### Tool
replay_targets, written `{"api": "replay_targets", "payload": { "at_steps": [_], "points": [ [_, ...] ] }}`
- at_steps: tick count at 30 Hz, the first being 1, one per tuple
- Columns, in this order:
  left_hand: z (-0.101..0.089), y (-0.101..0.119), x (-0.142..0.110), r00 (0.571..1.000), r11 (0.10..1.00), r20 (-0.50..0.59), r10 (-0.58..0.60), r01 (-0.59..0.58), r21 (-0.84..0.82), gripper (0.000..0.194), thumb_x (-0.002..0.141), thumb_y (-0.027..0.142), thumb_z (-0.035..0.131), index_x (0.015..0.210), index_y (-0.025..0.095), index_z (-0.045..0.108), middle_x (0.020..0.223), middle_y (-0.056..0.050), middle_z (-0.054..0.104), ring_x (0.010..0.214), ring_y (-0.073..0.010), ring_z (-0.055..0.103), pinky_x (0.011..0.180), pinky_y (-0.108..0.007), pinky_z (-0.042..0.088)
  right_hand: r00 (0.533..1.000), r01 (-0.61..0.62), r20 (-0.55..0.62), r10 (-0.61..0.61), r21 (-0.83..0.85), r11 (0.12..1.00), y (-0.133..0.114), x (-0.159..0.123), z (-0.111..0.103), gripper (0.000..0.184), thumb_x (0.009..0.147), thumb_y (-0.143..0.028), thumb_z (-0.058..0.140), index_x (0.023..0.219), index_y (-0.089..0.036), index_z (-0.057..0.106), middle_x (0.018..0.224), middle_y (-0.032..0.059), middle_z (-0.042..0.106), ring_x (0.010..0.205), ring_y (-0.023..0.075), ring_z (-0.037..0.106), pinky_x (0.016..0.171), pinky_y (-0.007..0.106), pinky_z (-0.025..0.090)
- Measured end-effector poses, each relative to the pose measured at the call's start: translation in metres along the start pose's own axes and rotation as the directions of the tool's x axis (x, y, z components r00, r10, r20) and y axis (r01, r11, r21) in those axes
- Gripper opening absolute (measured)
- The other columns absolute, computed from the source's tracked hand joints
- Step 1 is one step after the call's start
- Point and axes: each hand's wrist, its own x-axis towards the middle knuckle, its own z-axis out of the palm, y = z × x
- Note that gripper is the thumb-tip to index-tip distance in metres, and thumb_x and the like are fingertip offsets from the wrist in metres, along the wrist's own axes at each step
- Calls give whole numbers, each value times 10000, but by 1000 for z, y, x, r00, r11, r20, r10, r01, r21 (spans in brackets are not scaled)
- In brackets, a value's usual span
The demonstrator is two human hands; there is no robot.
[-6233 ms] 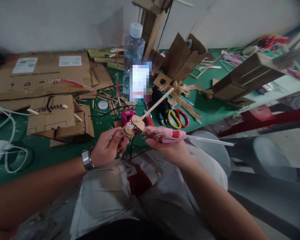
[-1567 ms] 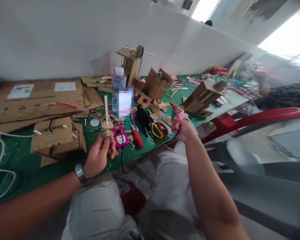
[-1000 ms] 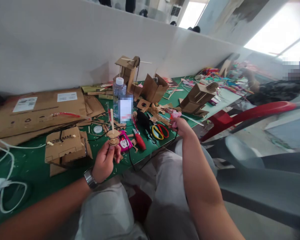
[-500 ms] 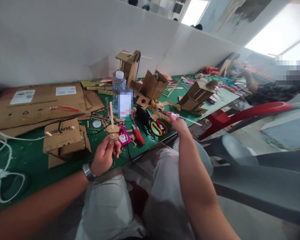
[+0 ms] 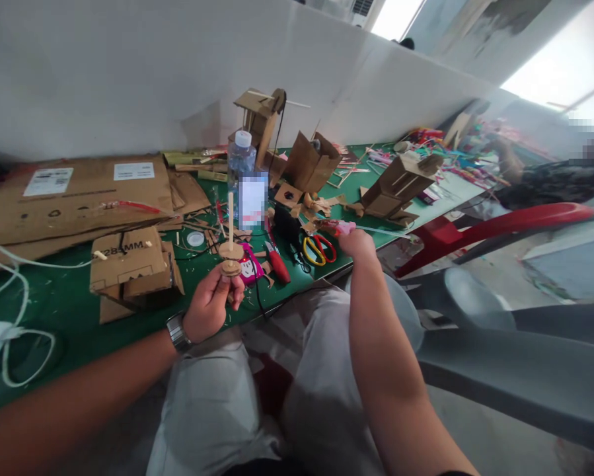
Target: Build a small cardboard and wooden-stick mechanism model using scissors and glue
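Observation:
Pinched in the fingers of my left hand [image 5: 208, 307] is a cardboard wheel piece [image 5: 231, 251], two round discs on a thin wooden stick [image 5: 231, 215] that points up. My right hand [image 5: 360, 246] is closed round a pink hot glue gun [image 5: 345, 228] at the table's front edge. A clear glue stick [image 5: 388, 232] juts out to the right behind it. Scissors [image 5: 319, 250] with yellow and red handles lie just left of my right hand. Between the hands are a red-handled cutter [image 5: 277, 264] and a pink item with a cartoon face [image 5: 252, 264].
A small cardboard box [image 5: 128, 264] and flattened cardboard [image 5: 88, 192] cover the green table's left side. Behind stand a water bottle [image 5: 242, 155] and cardboard models [image 5: 400, 185]. A red chair [image 5: 505, 221] is at right, with another person's arm [image 5: 549, 188] beyond.
The view has shifted a little. In my left hand the stick with the discs has turned more upright. My right hand keeps its hold on the glue gun.

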Motion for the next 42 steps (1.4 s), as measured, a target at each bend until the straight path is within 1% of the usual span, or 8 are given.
{"api": "replay_targets", "payload": {
  "at_steps": [7,11,13,15,18,23,32,42],
  "points": [
    [3,2,1,1000,996,11,-6,7,-83,428,1093,552,547,866,190,565,656,44,499,531,-93,521,511,-232,452,997,-33,-67,32,-13,999,-3,-21,-6,524,976,-472,665,1307,-72,734,1299,289,730,1222,394,706,973,430,550],
    [7,6,2,999,991,25,-47,49,-124,427,1085,562,560,869,193,558,638,61,431,516,-83,456,486,-216,394,936,169,-330,-123,115,979,-24,-57,-9,384,1029,-399,560,1248,-145,748,1314,219,712,1293,359,623,1130,477,456],
    [8,7,1,994,980,46,-99,105,-170,426,1076,575,572,875,200,551,615,75,377,503,-85,419,486,-220,372,837,486,-447,-316,342,804,-43,-87,-6,250,1010,-355,587,1085,-197,766,1121,144,744,1121,293,665,1063,434,496],
    [8,7,0,983,959,88,-163,179,-220,440,1054,596,604,864,203,541,612,80,346,502,-87,403,485,-223,350,729,672,-437,-528,605,427,-64,-120,1,242,1031,-415,590,1008,-238,754,1018,86,734,941,239,670,891,386,547],
    [6,8,-2,959,928,124,-256,280,-245,468,1016,623,654,852,201,537,623,65,385,533,-96,432,477,-212,313,615,540,-383,-689,842,14,-87,-164,12,252,1002,-497,697,1013,-249,740,1066,70,729,971,216,677,806,343,548],
    [5,6,-5,927,908,142,-347,370,-195,485,986,659,679,937,186,586,640,54,446,550,-94,448,485,-205,331,651,215,-299,-697,954,-209,-98,-189,22,223,943,-424,817,921,-247,683,1129,55,744,1069,203,700,911,333,570],
    [5,8,-4,890,885,209,-405,439,-155,486,1005,656,648,908,187,562,622,72,403,501,-79,385,486,-221,325,687,139,-216,-694,976,-167,-93,-184,24,243,888,-421,876,844,-241,719,1113,70,804,1076,235,744,886,380,626],
    [3,11,0,888,905,245,-389,418,-81,517,994,672,656,875,170,625,565,45,466,476,-86,400,475,-231,303,654,71,-155,-741,987,-144,-86,-177,28,211,806,-392,949,832,-258,790,1037,50,833,1183,272,759,1035,470,613]
  ]
}}
